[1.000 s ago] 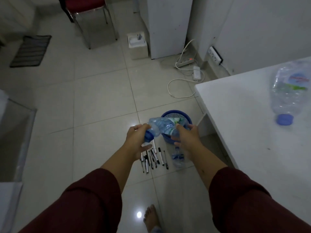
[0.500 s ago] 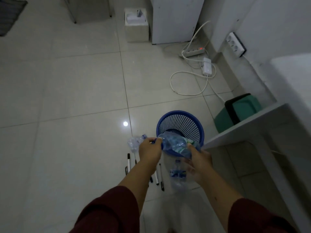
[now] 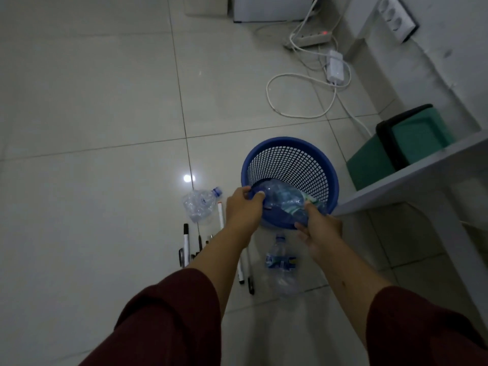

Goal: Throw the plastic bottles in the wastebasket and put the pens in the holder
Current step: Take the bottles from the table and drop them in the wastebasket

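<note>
A large crumpled clear bottle lies across the near rim of the blue mesh wastebasket. My left hand grips its blue-capped end and my right hand holds its other end. A crushed clear bottle with a blue cap lies on the floor left of the basket. A small labelled bottle lies on the floor in front of the basket. Several pens and markers lie on the tiles under my left forearm, partly hidden by it.
A white table edge juts in at the right, close to the basket. A green and black box sits under it. A power strip and white cables lie on the floor behind the basket.
The view has dropped closer to the floor and basket. Both hands have carried the big bottle down onto the basket's near rim.
</note>
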